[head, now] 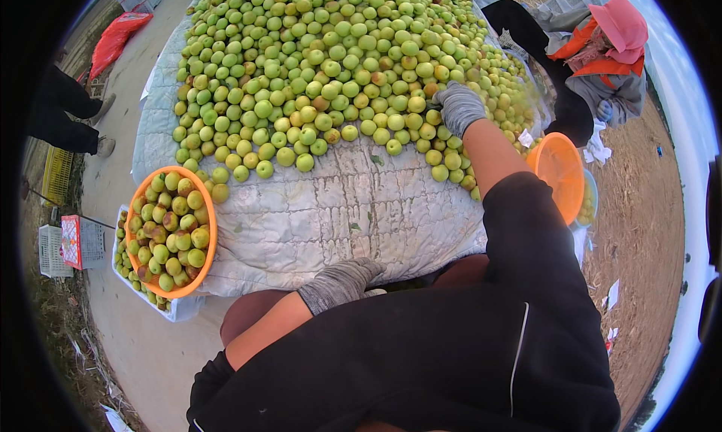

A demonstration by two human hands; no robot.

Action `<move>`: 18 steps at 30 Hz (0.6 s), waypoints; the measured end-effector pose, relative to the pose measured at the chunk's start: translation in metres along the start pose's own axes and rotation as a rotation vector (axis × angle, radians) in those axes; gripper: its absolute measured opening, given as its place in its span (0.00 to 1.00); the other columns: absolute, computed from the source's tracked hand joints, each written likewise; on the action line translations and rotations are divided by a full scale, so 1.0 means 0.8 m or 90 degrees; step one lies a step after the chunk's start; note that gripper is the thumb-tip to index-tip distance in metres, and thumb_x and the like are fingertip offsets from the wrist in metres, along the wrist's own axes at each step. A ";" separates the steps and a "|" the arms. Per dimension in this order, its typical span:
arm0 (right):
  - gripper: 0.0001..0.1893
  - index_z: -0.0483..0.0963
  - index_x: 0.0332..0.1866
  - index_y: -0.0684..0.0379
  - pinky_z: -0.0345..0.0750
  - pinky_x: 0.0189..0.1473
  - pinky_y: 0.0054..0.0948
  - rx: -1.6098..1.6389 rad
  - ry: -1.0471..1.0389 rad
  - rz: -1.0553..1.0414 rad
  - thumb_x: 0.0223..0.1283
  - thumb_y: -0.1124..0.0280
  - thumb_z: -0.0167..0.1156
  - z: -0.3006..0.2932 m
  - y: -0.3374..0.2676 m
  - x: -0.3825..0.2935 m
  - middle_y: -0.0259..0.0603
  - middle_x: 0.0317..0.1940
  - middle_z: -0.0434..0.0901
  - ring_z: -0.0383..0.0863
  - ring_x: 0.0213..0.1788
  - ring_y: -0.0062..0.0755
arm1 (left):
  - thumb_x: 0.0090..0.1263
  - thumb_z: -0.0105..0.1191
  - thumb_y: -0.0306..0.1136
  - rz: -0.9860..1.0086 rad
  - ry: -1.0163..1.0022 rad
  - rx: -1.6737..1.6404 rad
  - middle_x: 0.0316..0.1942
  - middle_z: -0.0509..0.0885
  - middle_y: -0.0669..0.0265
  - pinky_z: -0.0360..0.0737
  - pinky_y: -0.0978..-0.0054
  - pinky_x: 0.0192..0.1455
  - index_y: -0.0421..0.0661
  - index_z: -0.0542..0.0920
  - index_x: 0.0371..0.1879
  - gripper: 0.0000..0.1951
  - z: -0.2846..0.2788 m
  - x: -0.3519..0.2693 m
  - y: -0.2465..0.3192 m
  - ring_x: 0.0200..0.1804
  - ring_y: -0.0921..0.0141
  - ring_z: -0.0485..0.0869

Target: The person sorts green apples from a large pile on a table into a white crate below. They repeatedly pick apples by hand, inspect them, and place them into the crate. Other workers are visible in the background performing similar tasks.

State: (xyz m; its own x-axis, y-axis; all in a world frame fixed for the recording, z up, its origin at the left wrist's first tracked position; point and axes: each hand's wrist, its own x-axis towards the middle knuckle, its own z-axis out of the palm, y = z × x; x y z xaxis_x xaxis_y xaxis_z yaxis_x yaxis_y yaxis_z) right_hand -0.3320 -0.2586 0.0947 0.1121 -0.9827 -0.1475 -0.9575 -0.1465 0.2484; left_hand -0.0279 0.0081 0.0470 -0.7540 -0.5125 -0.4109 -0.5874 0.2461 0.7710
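Note:
A large heap of round green-yellow fruit (pixel 316 65), some with brown patches, covers the far part of a pale quilted cloth (pixel 282 223). My right hand (pixel 459 108), in a grey knit glove, reaches into the heap's right side. Its fingertips touch the fruit and are partly hidden, so a grip cannot be made out. Close to my lap, at the quilt's near edge, lies my left hand (pixel 347 282) in a matching glove. Its thumb and fingers are apart, with no fruit seen in them. An orange basket (pixel 211 246) full of browned fruit stands at the left.
Beneath the orange basket is a white crate (pixel 183 311) of fruit. Another orange basket (pixel 558 172) tilts beside my right arm. A person in a pink hat (pixel 620 29) sits at the right; another person's legs (pixel 67 113) show at the left, near plastic crates (pixel 56 251).

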 end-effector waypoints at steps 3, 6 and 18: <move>0.09 0.84 0.48 0.56 0.81 0.57 0.44 0.165 0.082 0.032 0.65 0.71 0.64 0.002 0.023 -0.023 0.49 0.49 0.83 0.84 0.54 0.51 | 0.74 0.58 0.53 0.016 0.011 -0.051 0.68 0.77 0.47 0.71 0.59 0.75 0.42 0.73 0.71 0.34 0.000 -0.002 0.000 0.71 0.51 0.76; 0.09 0.81 0.47 0.59 0.81 0.49 0.44 0.209 0.153 -0.005 0.64 0.71 0.65 -0.001 0.063 -0.092 0.50 0.37 0.86 0.86 0.42 0.53 | 0.75 0.58 0.50 0.005 0.022 -0.101 0.66 0.79 0.46 0.72 0.60 0.74 0.42 0.73 0.71 0.32 -0.002 -0.012 -0.001 0.70 0.51 0.77; 0.15 0.84 0.42 0.65 0.81 0.45 0.40 0.400 -0.343 -0.117 0.69 0.60 0.64 0.080 0.063 -0.272 0.47 0.32 0.87 0.86 0.38 0.42 | 0.78 0.58 0.39 -0.034 0.499 -0.363 0.58 0.85 0.55 0.81 0.68 0.62 0.41 0.76 0.68 0.24 -0.119 -0.038 -0.062 0.56 0.66 0.85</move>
State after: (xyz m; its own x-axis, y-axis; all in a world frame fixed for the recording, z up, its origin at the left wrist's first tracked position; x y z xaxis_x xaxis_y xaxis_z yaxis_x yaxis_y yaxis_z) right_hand -0.4219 -0.0451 0.0782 0.2902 -0.7380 -0.6092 -0.9244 -0.0515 -0.3780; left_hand 0.0526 -0.0666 0.0673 -0.1993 -0.9651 -0.1697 -0.2288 -0.1225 0.9657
